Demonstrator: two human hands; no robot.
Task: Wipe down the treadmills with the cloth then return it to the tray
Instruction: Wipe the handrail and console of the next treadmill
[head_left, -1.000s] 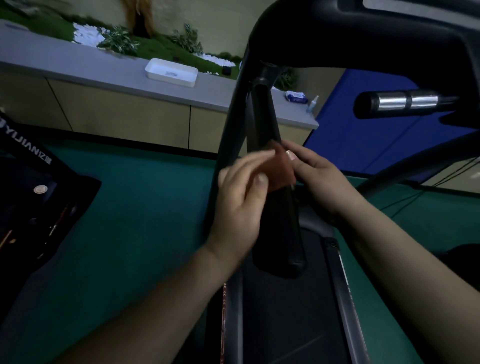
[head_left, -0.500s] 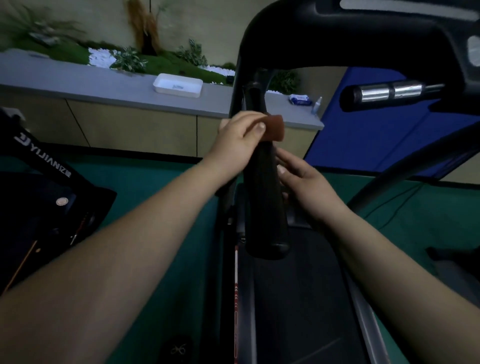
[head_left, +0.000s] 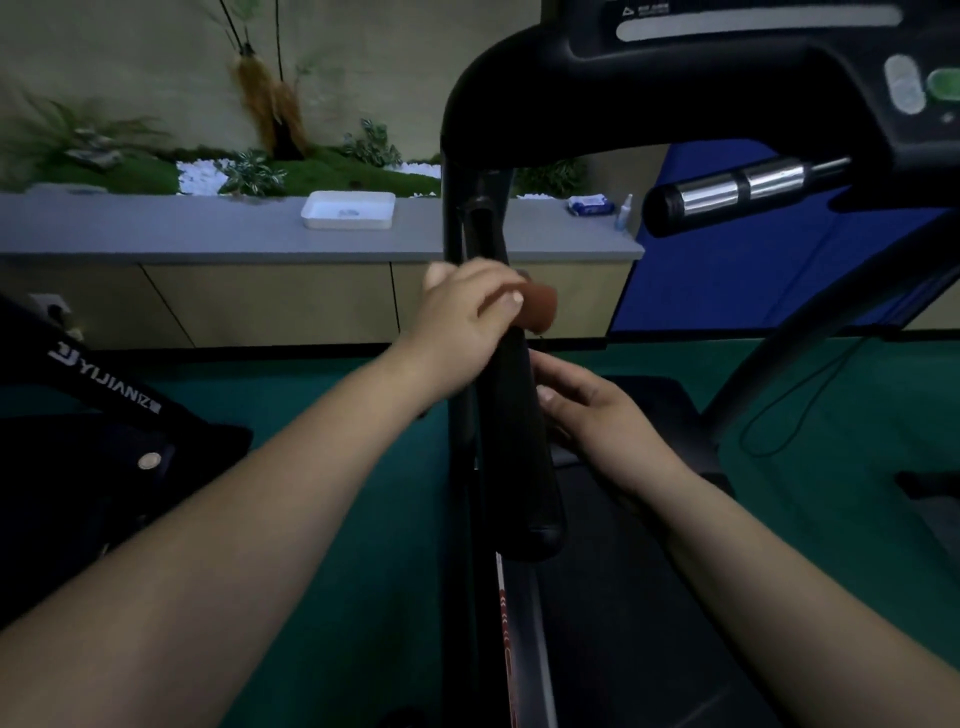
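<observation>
1. Head view: looking down along a black treadmill (head_left: 649, 78) handrail (head_left: 511, 415), with both bare forearms reaching forward.
2. Left hand (head_left: 462, 327) gripping the rail high up, fingers curled round it and clamping a reddish-brown cloth (head_left: 540, 309) against it; cloth showing just past the fingertips on the rail's right side.
3. Right hand (head_left: 597, 415) resting lower on the rail's right side, fingers fairly straight and close together, tips touching the rail; holding nothing.
4. Sitting on the grey counter (head_left: 156, 228) behind the rail, well apart from the cloth: a white tray (head_left: 348, 210).
5. Lying further right on the same counter: a wipes pack (head_left: 587, 204), with a small bottle (head_left: 623, 213) just beside it.
6. Projecting from the console at upper right: a silver grip bar (head_left: 743, 189).
7. Standing at lower left on the green floor (head_left: 332, 405): part of a second black machine (head_left: 104, 384) bearing white lettering.
8. Growing behind the counter: plants (head_left: 249, 171) among white pebbles.
</observation>
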